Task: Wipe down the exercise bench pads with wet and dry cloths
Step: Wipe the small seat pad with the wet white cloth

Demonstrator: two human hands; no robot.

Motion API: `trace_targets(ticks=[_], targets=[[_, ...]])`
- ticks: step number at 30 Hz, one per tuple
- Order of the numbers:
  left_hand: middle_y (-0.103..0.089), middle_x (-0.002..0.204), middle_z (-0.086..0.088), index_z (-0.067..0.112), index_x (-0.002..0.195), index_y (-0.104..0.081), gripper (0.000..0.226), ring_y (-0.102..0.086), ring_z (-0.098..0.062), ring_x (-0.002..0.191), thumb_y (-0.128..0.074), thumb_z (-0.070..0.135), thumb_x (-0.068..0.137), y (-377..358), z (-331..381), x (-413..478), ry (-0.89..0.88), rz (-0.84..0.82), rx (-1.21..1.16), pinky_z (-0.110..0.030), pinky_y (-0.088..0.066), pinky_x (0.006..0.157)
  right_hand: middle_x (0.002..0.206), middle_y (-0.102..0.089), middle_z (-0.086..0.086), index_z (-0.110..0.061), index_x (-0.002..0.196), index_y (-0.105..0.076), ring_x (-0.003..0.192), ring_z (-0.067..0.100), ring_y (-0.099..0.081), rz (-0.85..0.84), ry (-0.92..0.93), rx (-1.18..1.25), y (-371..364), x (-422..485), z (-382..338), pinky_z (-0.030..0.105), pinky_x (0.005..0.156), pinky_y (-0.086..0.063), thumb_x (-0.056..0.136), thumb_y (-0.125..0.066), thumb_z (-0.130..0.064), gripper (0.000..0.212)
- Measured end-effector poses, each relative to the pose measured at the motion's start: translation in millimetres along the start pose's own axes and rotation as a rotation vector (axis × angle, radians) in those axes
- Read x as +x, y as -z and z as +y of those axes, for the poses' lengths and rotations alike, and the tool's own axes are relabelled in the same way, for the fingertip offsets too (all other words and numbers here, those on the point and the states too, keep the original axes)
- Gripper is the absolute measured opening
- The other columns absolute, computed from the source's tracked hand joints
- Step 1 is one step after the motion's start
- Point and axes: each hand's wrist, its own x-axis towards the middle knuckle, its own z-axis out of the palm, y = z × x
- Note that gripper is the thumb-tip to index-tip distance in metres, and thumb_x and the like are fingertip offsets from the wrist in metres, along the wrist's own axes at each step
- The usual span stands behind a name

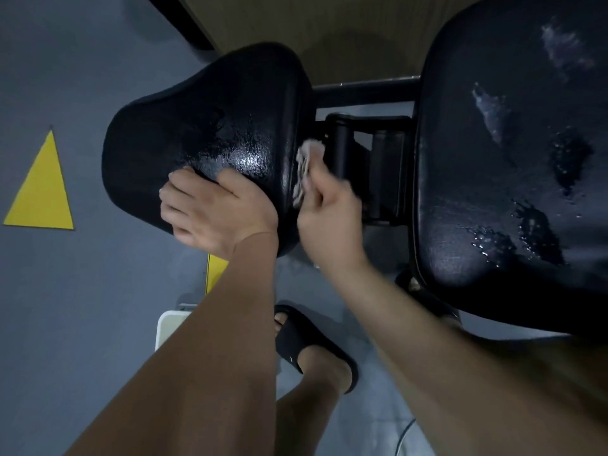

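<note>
Small pad (210,120): black, rounded and wider at the far end, on the left of the bench. Its top shines wet in a patch near the middle.
Large pad (493,192): black, to the right of the small pad and apart from it. The cover is worn through in pale patches, with water drops scattered on the surface.
Cloth (306,162): pale and bunched up, pressed against the right-hand edge of the small pad, in the gap between the two pads. Whether it is wet or dry I cannot tell.
Right hand (329,218): fingers curled round the cloth, gripping it against the pad's edge. The hand is blurred.
Left hand (214,212): palm down on the near part of the small pad, fingers spread and lying on the surface, holding nothing.
Frame (371,159): black metal bracket and rollers between the pads, just beside the cloth.
Crossbar (362,90): dark bar running from pad to pad beyond the bracket.
Floor (82,307): grey-blue.
Triangle (41,192): yellow, flat on the floor, well left of the small pad.
Yellow strip (215,268): on the floor just under the near edge of the small pad, partly hidden by the left forearm.
Sandal (306,343): black slide on a bare foot, on the floor below the hands.
White object (167,327): rounded corner showing beside the left forearm; what it is I cannot tell.
Wooden panel (329,34): tan, beyond the pads.
</note>
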Motion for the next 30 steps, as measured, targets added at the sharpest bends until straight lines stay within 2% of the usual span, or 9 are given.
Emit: trace_targets(ticks=[2,5,8,11,13,16,20,25,30], targets=[[-0.053,0.128,-0.004,0.015,0.12,-0.055,0.052,-0.046,-0.029,0.126,-0.03,0.039,0.081,0.2,0.2,-0.6,-0.001,0.005,-0.009,-0.049,-0.036,0.105,0.129,-0.07,0.008,-0.009,0.147,-0.052,0.086,0.008,-0.053,0.006,0.06,-0.091,3.8,-20.1,-2.4,0.002,0.08,-0.038,0.097,-0.05,-0.005,0.05],[-0.053,0.128,-0.003,0.016,0.119,-0.055,0.051,-0.046,-0.029,0.125,-0.03,0.04,0.082,0.0,-0.6,-0.1,0.001,0.016,-0.007,-0.047,-0.036,0.104,0.13,-0.069,0.012,-0.005,0.144,-0.055,0.105,0.031,-0.067,-0.019,0.088,-0.152,8.9,21.7,-10.6,0.019,0.092,-0.049,0.094,-0.048,-0.004,0.05],[-0.052,0.127,-0.001,0.017,0.118,-0.054,0.051,-0.046,-0.027,0.126,-0.028,0.041,0.081,-1.0,-0.7,0.4,0.005,0.013,-0.019,-0.046,-0.035,0.105,0.137,-0.065,0.008,-0.008,0.144,-0.056,0.126,0.02,-0.061,0.002,0.064,-0.044,9.8,54.1,-20.9,0.019,0.109,-0.043,0.095,-0.044,-0.004,0.05],[-0.052,0.126,-0.002,0.016,0.117,-0.054,0.051,-0.045,-0.027,0.126,-0.028,0.041,0.081,0.1,1.0,0.3,0.014,0.004,-0.036,-0.046,-0.034,0.105,0.134,-0.067,0.005,-0.012,0.144,-0.057,0.102,0.016,-0.065,0.05,0.1,-0.079,2.6,14.1,-14.4,0.005,0.095,-0.042,0.093,-0.048,0.002,0.053],[-0.053,0.126,-0.003,0.016,0.117,-0.054,0.05,-0.046,-0.027,0.126,-0.029,0.041,0.081,0.9,1.7,0.9,0.019,0.004,-0.034,-0.046,-0.035,0.104,0.138,-0.064,0.005,-0.013,0.145,-0.055,0.092,0.0,-0.05,0.038,0.132,-0.112,1.6,-20.4,-9.7,0.006,0.091,-0.042,0.093,-0.051,0.005,0.055],[-0.053,0.125,-0.003,0.015,0.116,-0.054,0.049,-0.045,-0.026,0.127,-0.03,0.04,0.083,2.0,1.8,0.6,0.007,0.008,-0.035,-0.046,-0.034,0.106,0.144,-0.058,0.01,-0.007,0.142,-0.057,0.107,0.005,-0.052,0.032,0.216,-0.111,3.6,-19.3,-6.3,0.026,0.098,-0.051,0.092,-0.052,0.007,0.052],[-0.052,0.128,-0.003,0.014,0.12,-0.053,0.046,-0.042,-0.025,0.133,-0.032,0.038,0.087,0.3,1.8,1.5,-0.006,-0.021,-0.012,-0.05,-0.033,0.11,0.146,-0.054,0.015,-0.003,0.142,-0.056,0.136,0.016,-0.051,-0.002,0.228,-0.142,10.0,37.2,-21.3,0.017,0.111,-0.034,0.095,-0.046,0.004,0.049],[-0.045,0.144,-0.008,0.009,0.133,-0.047,0.05,-0.031,-0.027,0.147,-0.029,0.035,0.094,8.0,3.6,3.9,-0.026,-0.126,0.054,-0.054,-0.026,0.117,0.15,-0.052,0.015,-0.009,0.141,-0.059,0.107,0.042,-0.06,-0.04,0.331,-0.297,11.7,-2.0,-24.3,0.041,0.098,-0.052,0.091,-0.044,-0.003,0.053],[-0.023,0.163,-0.012,0.006,0.146,-0.034,0.049,-0.008,-0.028,0.157,-0.029,0.029,0.103,27.4,7.3,10.1,-0.068,-0.329,0.04,-0.057,-0.009,0.124,0.152,-0.052,0.006,-0.017,0.136,-0.063,0.112,0.036,-0.05,-0.086,0.389,-0.472,16.0,22.9,-27.3,0.03,0.103,-0.042,0.087,-0.043,0.002,0.056]])
